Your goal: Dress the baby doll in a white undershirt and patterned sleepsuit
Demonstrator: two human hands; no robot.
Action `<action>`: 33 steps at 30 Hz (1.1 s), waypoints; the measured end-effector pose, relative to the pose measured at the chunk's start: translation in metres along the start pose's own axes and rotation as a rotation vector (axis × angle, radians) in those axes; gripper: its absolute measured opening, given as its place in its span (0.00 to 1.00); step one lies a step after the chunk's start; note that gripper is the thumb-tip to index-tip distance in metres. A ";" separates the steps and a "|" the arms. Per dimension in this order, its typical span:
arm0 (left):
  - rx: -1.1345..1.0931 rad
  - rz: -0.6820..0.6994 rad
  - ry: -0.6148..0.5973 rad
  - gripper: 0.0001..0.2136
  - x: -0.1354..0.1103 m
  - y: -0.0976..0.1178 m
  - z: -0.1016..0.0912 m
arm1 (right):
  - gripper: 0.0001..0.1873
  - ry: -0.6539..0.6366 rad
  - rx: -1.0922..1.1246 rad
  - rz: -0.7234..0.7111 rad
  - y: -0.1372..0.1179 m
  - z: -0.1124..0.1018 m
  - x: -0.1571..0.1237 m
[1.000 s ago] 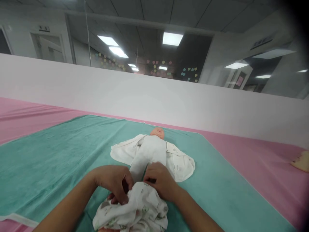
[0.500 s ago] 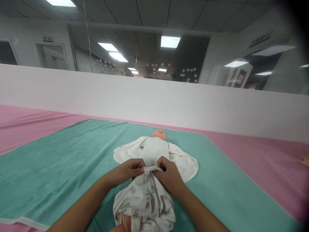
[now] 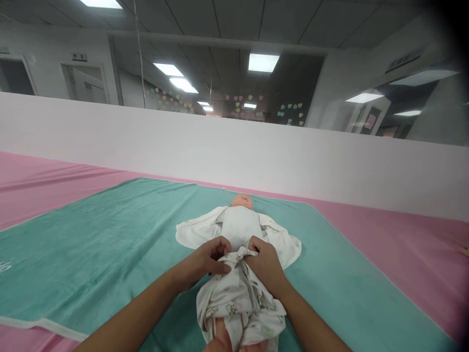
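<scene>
A baby doll (image 3: 242, 201) lies on its back, head away from me, in a white top (image 3: 240, 227) with spread, open sides. Over its lower body are baby pants (image 3: 242, 293), white with small printed animals and bunched up. My left hand (image 3: 209, 262) pinches the left side of the waistband, fingers curled and thumb on the cloth. On the opposite side my right hand (image 3: 266, 264) is closed on the gathered waistband. A bare doll leg (image 3: 222, 335) sticks out below the cloth at the bottom of the view.
Under the doll is a teal blanket (image 3: 110, 234) with pale edging, spread on a pink cover (image 3: 395, 244). A low white wall (image 3: 234, 151) runs behind, topped by glass or mirror with heart stickers (image 3: 289, 106). Part of another hand (image 3: 464, 250) shows at the far right edge.
The pants and both hands appear farther right, and more of the doll's leg shows below. My left fingers have lifted and curled at the waistband. The view has shifted slightly.
</scene>
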State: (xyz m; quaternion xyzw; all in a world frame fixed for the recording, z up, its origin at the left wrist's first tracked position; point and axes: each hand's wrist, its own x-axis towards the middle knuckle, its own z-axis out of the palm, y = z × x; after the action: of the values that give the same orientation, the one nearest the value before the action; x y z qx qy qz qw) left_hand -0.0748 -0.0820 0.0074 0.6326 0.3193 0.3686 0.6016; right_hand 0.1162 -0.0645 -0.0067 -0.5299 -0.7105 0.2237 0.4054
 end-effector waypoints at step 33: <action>-0.205 -0.086 -0.101 0.09 -0.001 -0.005 0.000 | 0.12 -0.358 0.570 -0.046 -0.002 -0.007 -0.003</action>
State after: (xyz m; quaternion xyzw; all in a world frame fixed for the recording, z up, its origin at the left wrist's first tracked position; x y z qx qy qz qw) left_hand -0.0750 -0.0829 0.0027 0.5710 0.2761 0.3408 0.6939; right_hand 0.1211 -0.0685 -0.0018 -0.3311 -0.6911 0.4938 0.4109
